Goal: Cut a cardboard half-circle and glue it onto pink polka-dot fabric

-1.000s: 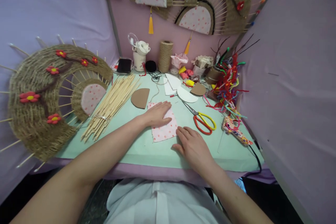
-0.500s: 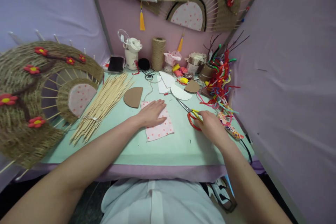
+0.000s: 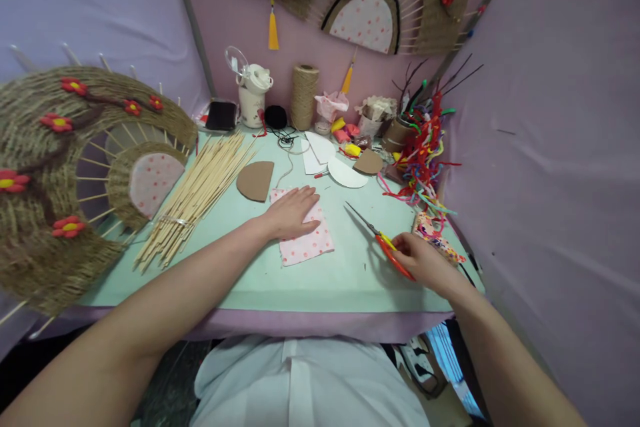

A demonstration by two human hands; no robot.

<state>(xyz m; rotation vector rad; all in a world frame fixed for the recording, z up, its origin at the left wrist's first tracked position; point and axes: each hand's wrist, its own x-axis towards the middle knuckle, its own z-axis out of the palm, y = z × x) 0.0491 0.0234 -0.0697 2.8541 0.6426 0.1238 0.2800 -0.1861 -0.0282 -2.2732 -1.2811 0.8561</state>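
Note:
My left hand (image 3: 294, 213) lies flat with fingers stretched on a pink cloth (image 3: 307, 248) dotted with red, pressing it against the table. To the right, my right hand (image 3: 420, 257) grips a pair of scissors (image 3: 387, 247) with red and yellow handles. The scissors are raised over the tabletop, their closed blades aimed up and left toward the cloth but apart from it. A brown half-round card piece (image 3: 255, 181) lies just beyond the cloth. Farther back is a white half-round paper piece (image 3: 346, 172).
Bundled bamboo sticks (image 3: 195, 203) and a large woven fan (image 3: 55, 120) fill the left. Along the back stand a white jug (image 3: 254, 97), a twine spool (image 3: 304, 97) and black yarn (image 3: 275, 117). Colourful pipe cleaners (image 3: 425, 150) and a patterned strip (image 3: 437, 240) lie right.
My right hand has drawn the scissors back to the right and lifted them off the table; their blades have left the white paper. My left hand stays on the cloth.

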